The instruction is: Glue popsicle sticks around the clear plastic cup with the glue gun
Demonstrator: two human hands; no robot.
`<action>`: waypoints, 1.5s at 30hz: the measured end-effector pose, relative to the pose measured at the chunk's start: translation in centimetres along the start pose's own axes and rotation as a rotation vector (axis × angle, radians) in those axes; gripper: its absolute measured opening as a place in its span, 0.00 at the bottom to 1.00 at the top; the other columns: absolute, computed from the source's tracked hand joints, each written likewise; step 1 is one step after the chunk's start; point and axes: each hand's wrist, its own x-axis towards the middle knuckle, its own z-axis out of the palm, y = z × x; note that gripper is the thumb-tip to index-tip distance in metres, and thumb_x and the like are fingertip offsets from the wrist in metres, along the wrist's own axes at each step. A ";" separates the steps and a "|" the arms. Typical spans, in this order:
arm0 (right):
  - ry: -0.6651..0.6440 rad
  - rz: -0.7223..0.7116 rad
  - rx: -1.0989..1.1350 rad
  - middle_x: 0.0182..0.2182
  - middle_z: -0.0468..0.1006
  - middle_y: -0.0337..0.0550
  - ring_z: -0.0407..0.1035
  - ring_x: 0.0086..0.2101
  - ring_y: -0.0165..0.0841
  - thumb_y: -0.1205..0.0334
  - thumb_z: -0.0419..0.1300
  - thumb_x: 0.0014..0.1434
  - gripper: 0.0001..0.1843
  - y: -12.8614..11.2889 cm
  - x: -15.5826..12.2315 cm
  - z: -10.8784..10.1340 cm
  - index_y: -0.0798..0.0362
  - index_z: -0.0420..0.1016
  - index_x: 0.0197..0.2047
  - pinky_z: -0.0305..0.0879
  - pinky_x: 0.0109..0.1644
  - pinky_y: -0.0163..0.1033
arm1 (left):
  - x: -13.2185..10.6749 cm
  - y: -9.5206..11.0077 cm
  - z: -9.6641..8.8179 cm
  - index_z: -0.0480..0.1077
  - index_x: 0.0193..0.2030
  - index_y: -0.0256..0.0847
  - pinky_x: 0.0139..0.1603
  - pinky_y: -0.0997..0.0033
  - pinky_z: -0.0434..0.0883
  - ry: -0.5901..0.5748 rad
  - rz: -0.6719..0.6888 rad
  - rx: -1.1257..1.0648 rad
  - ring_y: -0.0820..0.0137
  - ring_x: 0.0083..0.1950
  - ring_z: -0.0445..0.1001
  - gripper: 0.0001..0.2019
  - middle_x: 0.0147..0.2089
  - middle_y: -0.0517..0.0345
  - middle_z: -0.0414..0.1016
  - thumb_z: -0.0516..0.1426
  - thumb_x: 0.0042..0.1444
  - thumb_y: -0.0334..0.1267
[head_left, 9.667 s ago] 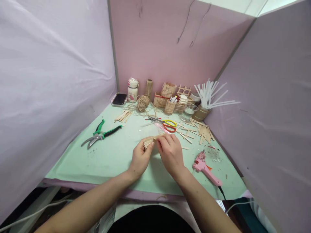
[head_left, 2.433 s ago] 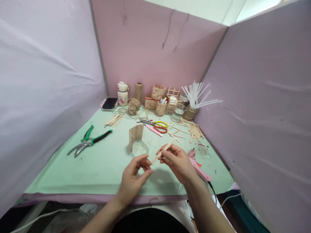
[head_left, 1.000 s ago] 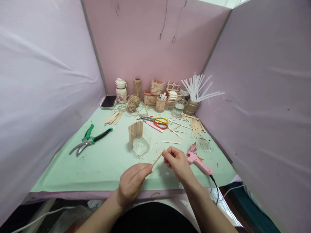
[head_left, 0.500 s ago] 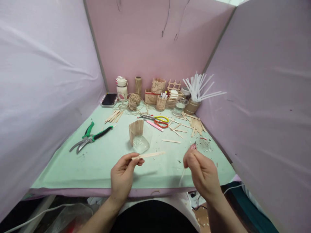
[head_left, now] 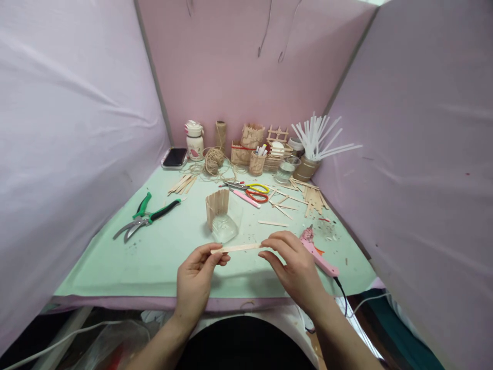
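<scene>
The left hand (head_left: 195, 273) pinched a wooden stick (head_left: 241, 247); the right hand (head_left: 296, 266) stood part-open at its tip, contact unclear.

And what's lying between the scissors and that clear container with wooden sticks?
A slim pink tool lies between the scissors and the clear container, as the head view shows.

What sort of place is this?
Likely a small craft workstation: the left hand holds a wooden craft stick, with a pink hot glue gun and a ball of twine on the pale green tabletop.
</scene>
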 end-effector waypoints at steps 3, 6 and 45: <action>-0.013 -0.031 -0.037 0.33 0.72 0.43 0.65 0.36 0.34 0.73 0.56 0.64 0.07 0.1 0.1 0.6 0.51 0.70 0.37 0.63 0.39 0.39 | -0.2 0.4 0.3 0.75 0.39 0.37 0.38 0.75 0.76 -0.033 0.006 0.049 0.71 0.33 0.79 0.11 0.30 0.57 0.81 0.63 0.53 0.41; -0.043 -0.036 -0.092 0.32 0.70 0.43 0.62 0.34 0.35 0.73 0.52 0.66 0.09 0.4 -0.2 1.3 0.52 0.66 0.34 0.61 0.36 0.39 | -0.4 0.9 0.5 0.75 0.38 0.37 0.36 0.73 0.77 -0.054 0.033 0.093 0.69 0.31 0.79 0.10 0.28 0.56 0.81 0.62 0.54 0.41; -0.119 0.038 0.341 0.30 0.76 0.41 0.68 0.33 0.34 0.66 0.58 0.64 0.04 -2.5 0.1 1.3 0.50 0.72 0.36 0.65 0.37 0.39 | -1.6 1.9 1.5 0.77 0.44 0.39 0.34 0.77 0.72 -0.271 -0.220 -0.178 0.75 0.31 0.74 0.16 0.39 0.54 0.79 0.67 0.48 0.40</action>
